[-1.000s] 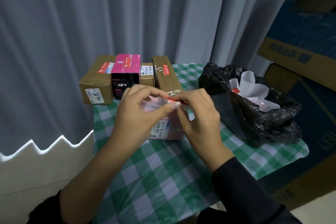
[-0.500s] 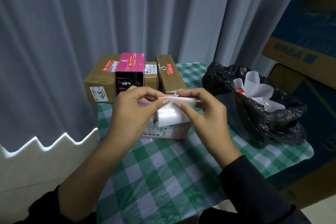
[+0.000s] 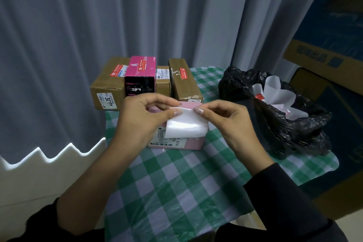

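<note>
Far left at the back: brown carton [image 3: 107,86] on the green-checked tablecloth [image 3: 176,182], with a magenta-and-black box [image 3: 140,78] touching its right side. A small carton [image 3: 162,82] and a long carton [image 3: 184,80] come next in the same row.

Left hand [image 3: 145,122]: thumb and forefinger pinch the upper left corner of the white sheet [image 3: 186,126], and the other fingers are curled in above it.

The sheet is glossy, held up off the table and hanging down between both hands, just in front of the pink box [image 3: 194,141]. The pink box sits on the cloth at mid-table, with a barcode label on its near face partly covered by the sheet.

Right hand [image 3: 225,122]: thumb and forefinger pinch the sheet's upper right corner, and the remaining fingers are loosely bent. The two hands are close together but not touching.

Right of the hands: a black bin bag [image 3: 284,124] on the table with its mouth open and white paper [image 3: 275,92] inside. Large cardboard boxes [image 3: 324,61] stand at far right.
</note>
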